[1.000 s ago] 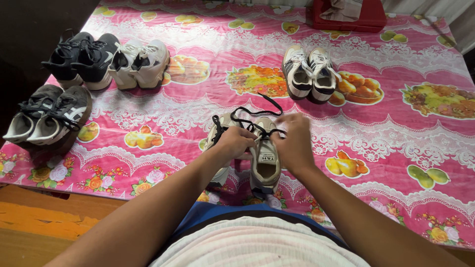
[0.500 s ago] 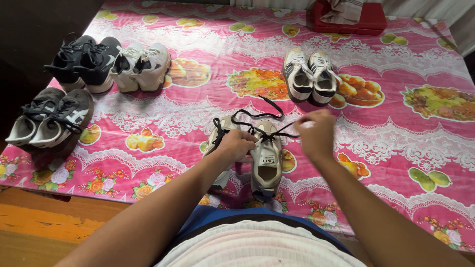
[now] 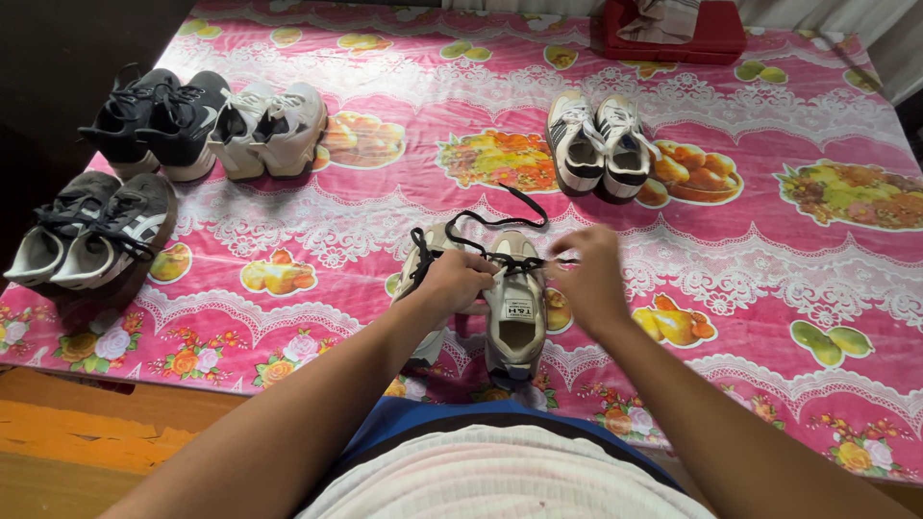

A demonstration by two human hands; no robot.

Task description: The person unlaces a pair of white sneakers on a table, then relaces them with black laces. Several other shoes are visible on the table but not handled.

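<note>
So, the beige sneaker sits near the front edge of the surface, toe pointing away, right next to its partner shoe, and its black lace loops out loosely past the toe. The left hand is curled over the spot between the two shoes, fingers closed around the lace end at the tongue as far as I can tell. The right hand is just right of the shoe, fingers pinched tight on a strand of lace that runs back to the eyelets.

Handling-wise I'd guess the shoe is light and a bit floppy in the upper with a firmer sole, so steadying it by the collar or tongue makes sense. The lace is thin, soft and limp, so it wants a fingertip pinch near the end, not a full grab.

Compared with half a second ago, the right hand has come back in toward the shoe and dropped lower, so the strand looks less stretched out. The left hand has barely shifted.

Further out: a white striped pair straight ahead, a white chunky pair and a black pair at far left, a grey pair at the left edge, and a red box at the back. Pink fruit-print cloth covers everything.
</note>
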